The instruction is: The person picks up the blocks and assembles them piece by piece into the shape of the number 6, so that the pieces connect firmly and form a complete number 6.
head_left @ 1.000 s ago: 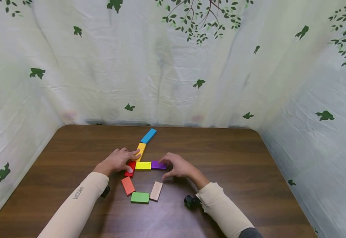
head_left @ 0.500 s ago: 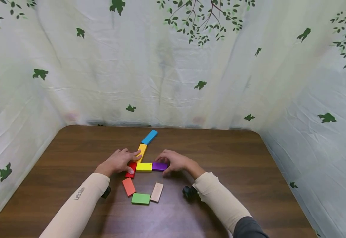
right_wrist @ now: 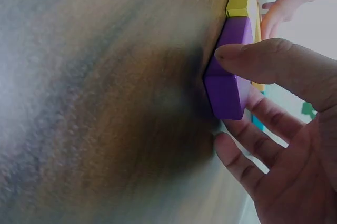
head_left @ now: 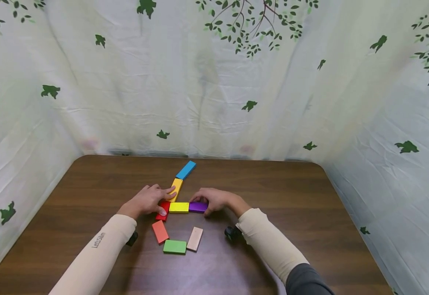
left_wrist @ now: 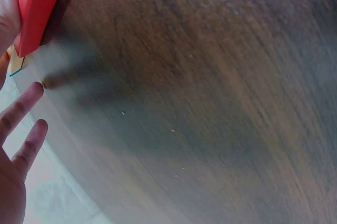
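My left hand (head_left: 145, 200) rests across the red block (left_wrist: 39, 11) and the amber block (head_left: 179, 185). Its thumb touches the red block, while other fingers stretch over the amber one, straight and spread. My right hand (head_left: 218, 200) pinches the purple block (right_wrist: 227, 97), thumb on the near side and fingers on the far side. Between the red and purple blocks lies a yellow block (head_left: 179, 207), its ends against both. A blue block (head_left: 186, 170) continues the line beyond the amber one.
Nearer on the brown wooden table (head_left: 273, 196) lie a coral block (head_left: 160, 232), a green block (head_left: 175, 247) and a pale pink block (head_left: 194, 239) in a loose curve. A white cloth with leaf prints (head_left: 199, 82) hangs around the table.
My right hand has moved slightly in toward the purple block, and its thumb has closed onto the near side. The left hand stays on the red and amber blocks.
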The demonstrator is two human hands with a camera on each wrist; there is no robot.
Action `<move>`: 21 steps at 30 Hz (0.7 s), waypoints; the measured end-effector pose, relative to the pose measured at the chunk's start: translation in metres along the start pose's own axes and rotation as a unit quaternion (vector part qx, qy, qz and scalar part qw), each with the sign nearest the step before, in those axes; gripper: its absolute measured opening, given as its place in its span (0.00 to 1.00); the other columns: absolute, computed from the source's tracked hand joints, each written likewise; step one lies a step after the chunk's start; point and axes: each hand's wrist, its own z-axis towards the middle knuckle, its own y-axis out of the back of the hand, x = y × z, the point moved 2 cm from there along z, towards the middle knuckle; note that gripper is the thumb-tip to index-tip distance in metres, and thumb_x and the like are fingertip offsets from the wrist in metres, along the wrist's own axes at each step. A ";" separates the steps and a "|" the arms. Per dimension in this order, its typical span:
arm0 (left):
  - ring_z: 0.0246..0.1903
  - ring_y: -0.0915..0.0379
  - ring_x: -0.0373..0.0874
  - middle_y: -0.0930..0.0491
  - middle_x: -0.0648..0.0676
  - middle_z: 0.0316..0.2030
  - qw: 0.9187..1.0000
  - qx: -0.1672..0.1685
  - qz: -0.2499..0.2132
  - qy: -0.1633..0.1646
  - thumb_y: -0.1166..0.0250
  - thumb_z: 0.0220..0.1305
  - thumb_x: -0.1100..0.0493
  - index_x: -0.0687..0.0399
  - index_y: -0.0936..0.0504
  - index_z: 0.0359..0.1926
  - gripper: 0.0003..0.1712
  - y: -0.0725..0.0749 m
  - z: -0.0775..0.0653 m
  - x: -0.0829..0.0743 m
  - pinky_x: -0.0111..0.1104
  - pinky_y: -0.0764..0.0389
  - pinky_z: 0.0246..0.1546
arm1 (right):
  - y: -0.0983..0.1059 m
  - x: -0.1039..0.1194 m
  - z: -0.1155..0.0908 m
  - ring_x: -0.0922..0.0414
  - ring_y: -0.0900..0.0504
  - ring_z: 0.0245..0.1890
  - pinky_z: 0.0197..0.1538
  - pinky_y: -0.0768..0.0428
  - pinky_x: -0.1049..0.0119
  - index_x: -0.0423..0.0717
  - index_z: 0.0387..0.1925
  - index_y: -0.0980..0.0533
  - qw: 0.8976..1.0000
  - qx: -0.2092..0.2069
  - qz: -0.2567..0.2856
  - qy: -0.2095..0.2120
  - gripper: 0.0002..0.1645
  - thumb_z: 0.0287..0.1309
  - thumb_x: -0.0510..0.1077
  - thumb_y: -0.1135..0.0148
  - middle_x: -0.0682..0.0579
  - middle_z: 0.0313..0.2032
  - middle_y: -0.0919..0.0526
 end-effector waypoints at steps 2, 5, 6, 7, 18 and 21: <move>0.53 0.36 0.53 0.39 0.53 0.71 1.000 0.000 0.000 -0.001 0.28 0.51 0.47 0.45 0.33 0.68 0.43 0.000 0.000 0.000 0.48 0.35 0.52 | 0.001 0.001 0.001 0.59 0.29 0.43 0.47 0.28 0.71 0.52 0.61 0.27 1.000 0.007 0.001 -0.003 0.36 0.48 0.37 0.26 0.54 0.47 0.25; 0.52 0.36 0.52 0.39 0.53 0.71 1.000 -0.001 0.000 -0.001 0.28 0.51 0.47 0.45 0.33 0.68 0.42 0.000 -0.001 0.000 0.47 0.35 0.52 | 0.002 0.001 0.002 0.59 0.29 0.44 0.48 0.28 0.71 0.53 0.61 0.27 1.000 0.020 0.002 -0.008 0.36 0.48 0.36 0.27 0.54 0.48 0.26; 0.52 0.36 0.52 0.39 0.53 0.71 1.000 -0.001 0.001 0.000 0.28 0.51 0.47 0.45 0.33 0.68 0.42 0.000 -0.001 0.000 0.47 0.35 0.52 | 0.003 0.001 0.002 0.59 0.29 0.44 0.48 0.28 0.71 0.53 0.61 0.27 1.000 0.025 0.002 -0.009 0.36 0.49 0.36 0.27 0.54 0.48 0.26; 0.52 0.36 0.52 0.39 0.53 0.71 1.000 -0.001 0.001 0.001 0.28 0.51 0.47 0.45 0.33 0.68 0.42 0.001 -0.001 0.000 0.47 0.35 0.52 | 0.003 0.001 0.002 0.59 0.29 0.44 0.48 0.28 0.71 0.54 0.61 0.27 1.000 0.028 0.001 -0.011 0.36 0.49 0.36 0.28 0.54 0.48 0.26; 0.51 0.36 0.51 0.38 0.52 0.70 1.000 -0.002 -0.003 0.007 0.28 0.51 0.48 0.45 0.32 0.68 0.42 0.001 -0.002 0.000 0.46 0.35 0.50 | 0.005 0.003 0.003 0.59 0.28 0.43 0.46 0.28 0.71 0.53 0.61 0.27 0.999 0.041 -0.009 -0.007 0.37 0.48 0.36 0.27 0.54 0.47 0.26; 0.52 0.36 0.51 0.39 0.52 0.71 1.000 -0.002 0.000 0.008 0.28 0.51 0.48 0.45 0.32 0.68 0.42 0.000 -0.002 0.001 0.46 0.35 0.51 | 0.004 0.003 0.002 0.60 0.28 0.42 0.46 0.28 0.72 0.53 0.62 0.27 0.999 0.040 -0.014 -0.008 0.37 0.49 0.36 0.27 0.54 0.47 0.26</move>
